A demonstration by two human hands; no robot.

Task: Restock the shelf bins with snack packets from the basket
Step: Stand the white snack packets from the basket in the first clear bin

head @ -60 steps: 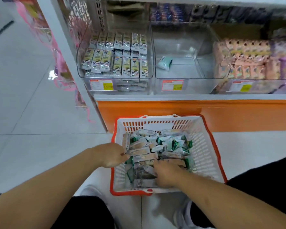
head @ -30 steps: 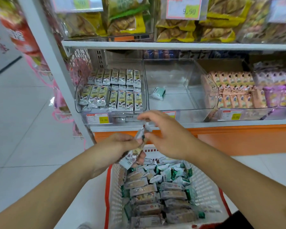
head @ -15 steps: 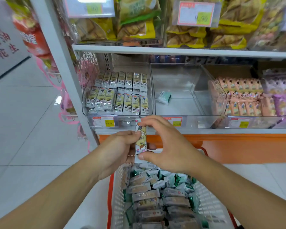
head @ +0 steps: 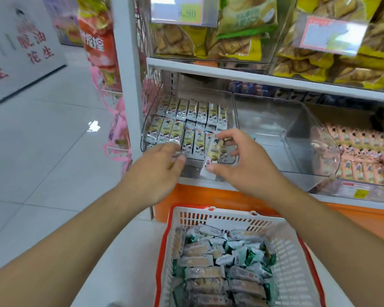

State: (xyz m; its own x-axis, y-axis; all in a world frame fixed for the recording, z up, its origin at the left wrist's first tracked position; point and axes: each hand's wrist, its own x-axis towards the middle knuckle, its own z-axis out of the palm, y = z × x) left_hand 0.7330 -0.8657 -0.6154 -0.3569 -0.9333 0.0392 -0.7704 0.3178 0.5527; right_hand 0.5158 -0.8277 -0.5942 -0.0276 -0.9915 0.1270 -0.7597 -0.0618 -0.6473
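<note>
Right hand (head: 242,165) pinches a slim cream-and-white snack packet (head: 215,151) end to end, thumb low and fingers high, at the near lip of the clear plastic left bin (head: 233,160) full of matching packets. Left hand (head: 157,171) has loosely bent fingers touching that bin's front. White-and-orange plastic basket (head: 293,251) sits nearer, below.

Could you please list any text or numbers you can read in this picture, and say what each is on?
"脆油", "花生", "生": red characters on the white wall sign.
".90": upper price tag; leading digit blurred.
Orange bag: white characters, unreadable.
Right-hand price tag, bin label, held packet: blurred.
</note>
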